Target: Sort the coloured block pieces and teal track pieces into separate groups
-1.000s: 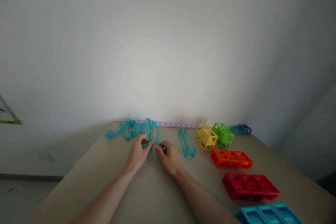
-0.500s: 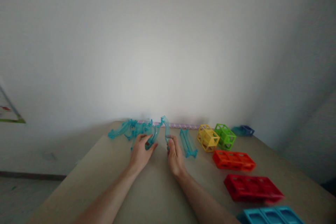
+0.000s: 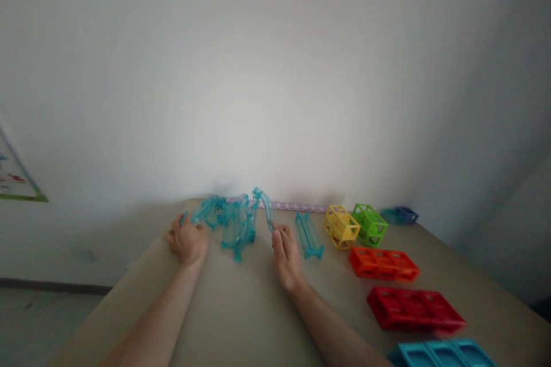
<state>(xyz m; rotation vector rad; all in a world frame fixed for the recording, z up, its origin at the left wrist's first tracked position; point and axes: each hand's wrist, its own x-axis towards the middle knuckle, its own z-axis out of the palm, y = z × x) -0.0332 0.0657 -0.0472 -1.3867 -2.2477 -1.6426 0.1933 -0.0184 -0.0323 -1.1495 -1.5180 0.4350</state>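
Note:
My right hand (image 3: 287, 255) is closed around the lower end of a curved, translucent blue track piece (image 3: 267, 210), which stands up from the fist and leans left. My left hand (image 3: 187, 241) is at the table's left edge, its fingers curled on the outer end of another translucent blue track piece (image 3: 203, 210); the fingertips are partly hidden. Between the hands lies a cluster of translucent blue track pieces (image 3: 235, 226), overlapping one another. A straight translucent blue track piece (image 3: 309, 235) lies apart, to the right of my right hand.
On the right stand a yellow cube frame (image 3: 341, 227), a green cube frame (image 3: 369, 224), an orange block (image 3: 384, 264), a red block (image 3: 415, 309) and a blue block (image 3: 443, 354). A dark blue piece (image 3: 405, 215) sits farther back. A purple strip (image 3: 297, 206) runs along the wall.
My left hand has let go of a curved blue track piece in the cluster and moved left to the outer piece. The piece in my right hand has tilted further left.

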